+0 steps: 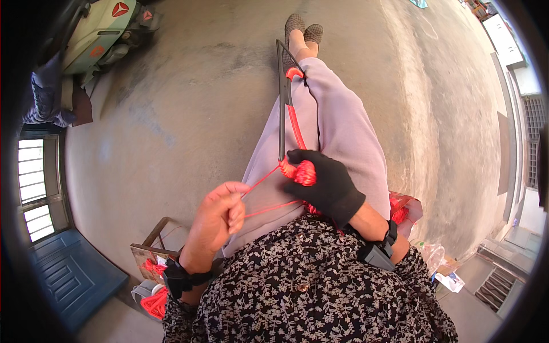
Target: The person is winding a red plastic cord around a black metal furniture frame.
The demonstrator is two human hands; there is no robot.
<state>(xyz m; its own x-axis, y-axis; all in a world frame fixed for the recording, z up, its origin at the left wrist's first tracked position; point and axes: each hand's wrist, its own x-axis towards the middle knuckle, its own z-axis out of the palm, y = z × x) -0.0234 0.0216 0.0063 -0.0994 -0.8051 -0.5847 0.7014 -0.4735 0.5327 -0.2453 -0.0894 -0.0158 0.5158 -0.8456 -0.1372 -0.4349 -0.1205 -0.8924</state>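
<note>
Bare and closed, my left hand pinches a thin red cord that runs taut toward a black frame. A second strand passes from the same hand to beneath my right hand. In a black glove, my right hand closes around a small wound bundle of red cord at the near end of the frame. The narrow black frame lies lengthwise along my legs, its far end by my shoes. Red cord wrapping covers stretches of its right-hand bar. My right fingertips are partly hidden.
A red plastic bag sits by my right hip. To my left are a small wooden stand with red scraps and a bundle of red cord. A scooter stands at the far left; a blue door panel is at the near left.
</note>
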